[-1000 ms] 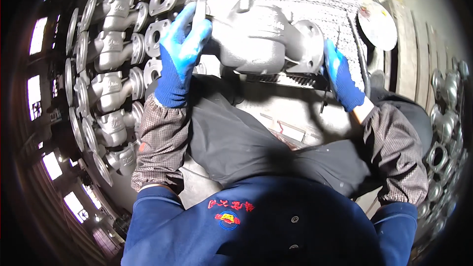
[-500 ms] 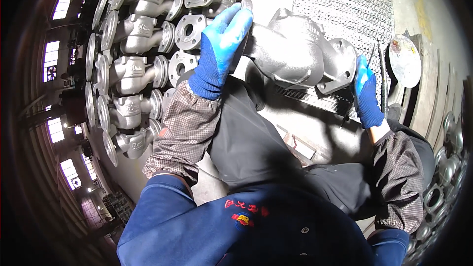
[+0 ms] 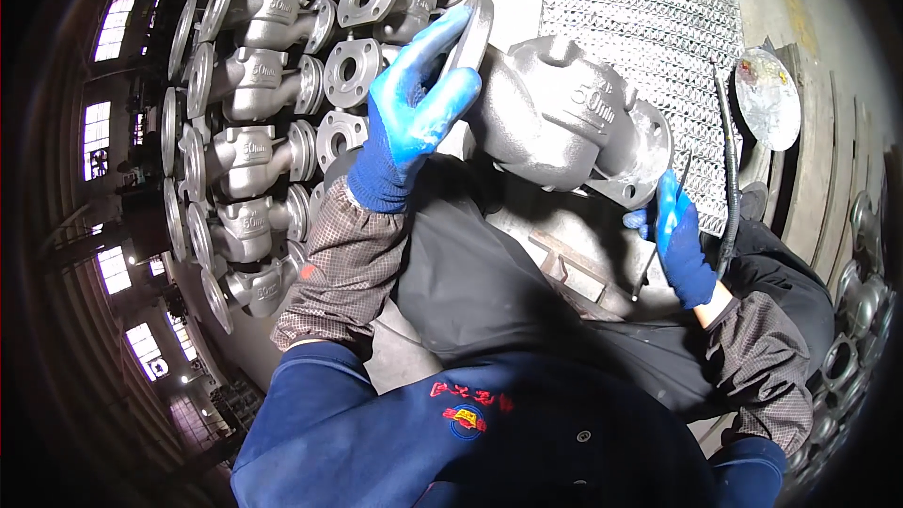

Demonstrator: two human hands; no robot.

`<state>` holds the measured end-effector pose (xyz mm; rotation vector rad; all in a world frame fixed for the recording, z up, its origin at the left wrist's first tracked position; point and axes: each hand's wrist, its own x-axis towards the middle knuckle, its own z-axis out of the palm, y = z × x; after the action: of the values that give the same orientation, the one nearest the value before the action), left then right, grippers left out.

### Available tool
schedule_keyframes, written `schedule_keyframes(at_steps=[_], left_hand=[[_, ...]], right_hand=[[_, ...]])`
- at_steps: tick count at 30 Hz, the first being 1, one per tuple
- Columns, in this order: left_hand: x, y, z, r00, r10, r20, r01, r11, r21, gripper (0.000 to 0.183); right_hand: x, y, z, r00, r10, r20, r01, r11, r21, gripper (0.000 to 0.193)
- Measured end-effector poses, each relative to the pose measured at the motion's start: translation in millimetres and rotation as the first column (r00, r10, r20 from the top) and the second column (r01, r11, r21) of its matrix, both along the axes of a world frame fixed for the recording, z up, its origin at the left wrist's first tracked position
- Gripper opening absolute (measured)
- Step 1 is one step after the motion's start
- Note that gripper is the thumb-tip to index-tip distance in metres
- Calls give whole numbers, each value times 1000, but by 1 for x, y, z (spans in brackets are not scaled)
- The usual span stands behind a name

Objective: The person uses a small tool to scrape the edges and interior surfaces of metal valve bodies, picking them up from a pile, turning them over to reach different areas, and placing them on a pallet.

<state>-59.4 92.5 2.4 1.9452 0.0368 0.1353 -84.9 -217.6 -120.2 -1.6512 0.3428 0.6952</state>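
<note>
Rows of grey flanged valve castings crowd the space left of this worker's blue-gloved left hand, which grasps an end flange of the large valve body just rightward; the right hand, beside its far flange, pinches a thin dark rod.
</note>
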Motion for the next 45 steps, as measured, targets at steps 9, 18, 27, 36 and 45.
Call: schedule_keyframes(at_steps=[9,18,27,36,45], left_hand=[[-11,-13,-3,993,71,93,-79,993,85,56],[-35,-28,-4,966,-5,259,-29,991,129,59],[-38,-33,-7,959,30,283,-65,991,116,61],[-39,-34,-9,958,29,286,-55,995,83,63],[-39,-31,-10,960,12,279,-37,995,87,62]], right_hand=[[6,-5,137,979,203,-24,-195,964,178,43],[-74,24,115,998,-53,-16,55,920,387,41],[-48,64,91,794,158,586,-153,986,-60,49],[-39,75,93,679,352,644,-125,920,-372,49],[-37,80,118,639,576,510,-186,758,-625,45]])
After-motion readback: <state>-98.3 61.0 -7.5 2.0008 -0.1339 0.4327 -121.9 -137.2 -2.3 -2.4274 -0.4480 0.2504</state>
